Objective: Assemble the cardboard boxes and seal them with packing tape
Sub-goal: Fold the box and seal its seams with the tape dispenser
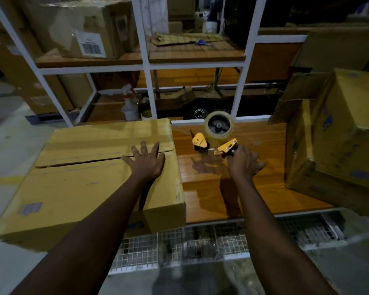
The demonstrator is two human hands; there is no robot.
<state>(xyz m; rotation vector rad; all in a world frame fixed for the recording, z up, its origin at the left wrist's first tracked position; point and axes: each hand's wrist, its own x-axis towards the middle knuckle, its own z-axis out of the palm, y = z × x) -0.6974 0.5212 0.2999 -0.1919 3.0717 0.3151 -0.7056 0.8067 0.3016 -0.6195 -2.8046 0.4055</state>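
We are between folding and taping. Our left hand point(146, 159) lies flat on the box point(83, 188), its fingers point(144, 149) spread straight across the right end of the seam point(83, 162), pressing the two top flaps down. The seam shows as a dark gap and looks untaped to us. The box sits at the left of the worktop point(211, 188). Our right hand point(244, 163) is curled round the black handle of the tape gun point(216, 137), which rests on the worktop just beside the box's right side, roll uppermost.

Next, we judge, the gun must be lifted to one end of the seam, its tape stuck down over the box's edge, then drawn along the gap. The left hand must hold the flaps shut yet clear the path. A second box point(339, 135) lies tilted and open at the right, apparently waiting its turn.
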